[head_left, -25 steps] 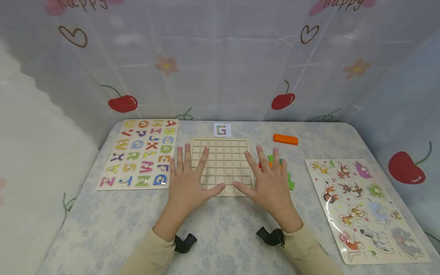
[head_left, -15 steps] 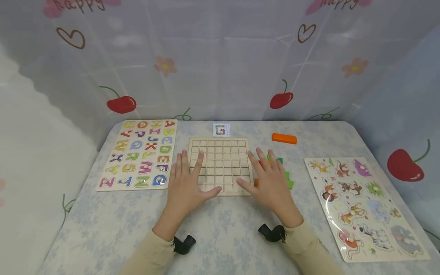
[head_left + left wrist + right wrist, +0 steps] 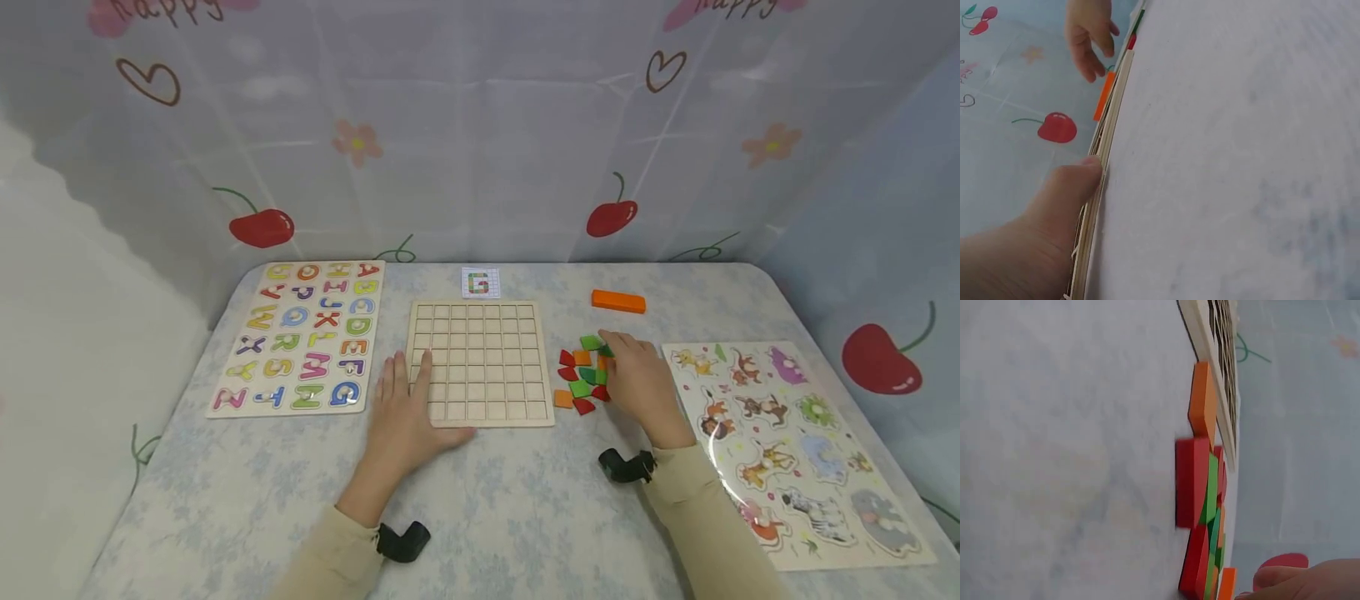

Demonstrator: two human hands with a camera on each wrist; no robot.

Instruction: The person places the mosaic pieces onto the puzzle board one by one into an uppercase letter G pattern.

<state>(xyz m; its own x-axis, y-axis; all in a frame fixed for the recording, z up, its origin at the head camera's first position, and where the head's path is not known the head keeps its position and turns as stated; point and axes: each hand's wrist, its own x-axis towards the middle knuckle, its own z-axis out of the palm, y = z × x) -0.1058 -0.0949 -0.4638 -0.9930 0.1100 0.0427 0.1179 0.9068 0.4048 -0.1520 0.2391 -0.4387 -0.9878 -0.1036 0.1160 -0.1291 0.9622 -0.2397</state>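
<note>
My left hand rests on the left side of the pale wooden grid board, fingers straight and thumb spread along its front edge. In the left wrist view that thumb lies against the board's edge. To the right of the board is a loose cluster of small tiles: a red tile, an orange tile, a green tile and several more. My right hand hovers at the cluster's right side, fingertips near a dark green tile, fingers loosely bent and holding nothing.
A small card with a coloured G lies behind the board. An orange bar is at the back right. An alphabet puzzle board lies left, an animal puzzle board right. A curtain hangs behind the table.
My right hand has moved right, off the grid board's side to the tiles' far edge, uncovering most of them. The left hand has shifted slightly down the board's left side.
</note>
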